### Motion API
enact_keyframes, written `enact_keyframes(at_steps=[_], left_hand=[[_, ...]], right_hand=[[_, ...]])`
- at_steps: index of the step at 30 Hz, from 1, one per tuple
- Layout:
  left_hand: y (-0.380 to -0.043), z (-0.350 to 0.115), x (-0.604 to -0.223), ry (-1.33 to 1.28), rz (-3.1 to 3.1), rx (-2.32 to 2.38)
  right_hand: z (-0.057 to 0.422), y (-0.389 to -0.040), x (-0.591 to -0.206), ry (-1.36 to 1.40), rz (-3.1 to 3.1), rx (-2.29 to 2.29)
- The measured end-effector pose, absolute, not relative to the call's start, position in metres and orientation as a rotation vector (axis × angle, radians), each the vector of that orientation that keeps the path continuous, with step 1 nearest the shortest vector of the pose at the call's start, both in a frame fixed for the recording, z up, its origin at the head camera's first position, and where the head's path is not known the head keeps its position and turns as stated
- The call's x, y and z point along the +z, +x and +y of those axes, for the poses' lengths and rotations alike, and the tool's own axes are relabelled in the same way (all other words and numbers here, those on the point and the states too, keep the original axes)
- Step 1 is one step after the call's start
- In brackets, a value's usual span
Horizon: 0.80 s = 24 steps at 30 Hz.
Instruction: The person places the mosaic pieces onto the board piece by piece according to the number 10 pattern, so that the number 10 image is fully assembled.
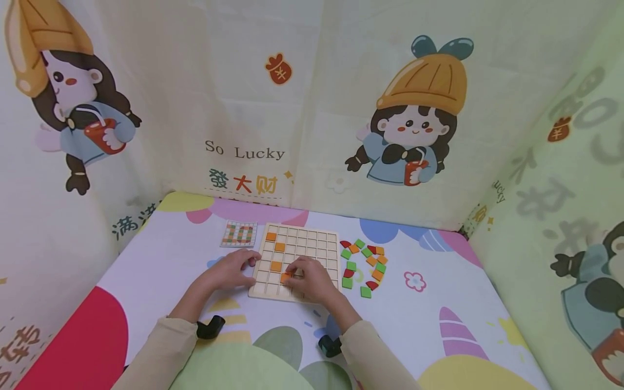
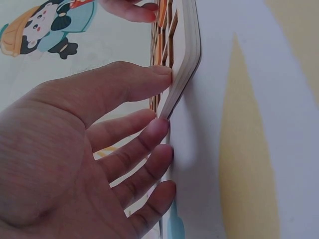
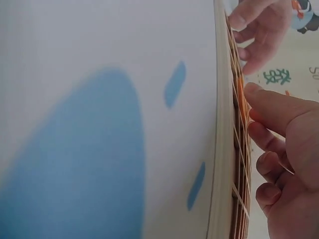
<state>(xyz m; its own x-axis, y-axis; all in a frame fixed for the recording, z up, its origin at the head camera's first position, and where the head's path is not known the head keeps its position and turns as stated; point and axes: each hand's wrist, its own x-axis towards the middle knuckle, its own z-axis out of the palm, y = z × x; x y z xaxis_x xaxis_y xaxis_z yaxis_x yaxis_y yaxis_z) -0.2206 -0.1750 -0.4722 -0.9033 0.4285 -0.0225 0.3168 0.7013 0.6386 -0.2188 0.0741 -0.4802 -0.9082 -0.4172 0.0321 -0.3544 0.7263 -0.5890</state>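
A light wooden grid board [image 1: 316,244] lies on the table, with orange square tiles [image 1: 275,266] in several of its cells. My left hand [image 1: 237,269] rests at the board's left edge. Its thumb touches the rim and its other fingers are spread, lightly bent, along the side, as the left wrist view shows. Over the board's lower part, my right hand [image 1: 312,279] pinches an orange tile [image 1: 285,278] between thumb and forefinger, low at a cell. The right wrist view shows that thumb [image 3: 254,92] against the tile; its remaining fingers are curled.
Loose green, orange and red pieces [image 1: 365,292] lie right of the board. A small pattern card [image 1: 239,234] with a coloured grid lies beyond my left hand. Printed curtains [image 1: 312,119] enclose the table's back and sides.
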Motion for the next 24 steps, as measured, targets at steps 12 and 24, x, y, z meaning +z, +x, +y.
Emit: enact_keyframes(at_steps=[12, 24], left_hand=[[-0.220, -0.175, -0.472, 0.586, 2.747, 0.961], [-0.219, -0.174, -0.470, 0.604, 2.740, 0.976]], right_hand=[[0.105, -0.229, -0.476, -0.504, 2.885, -1.057], [0.150, -0.231, -0.474, -0.370, 2.957, -1.085]])
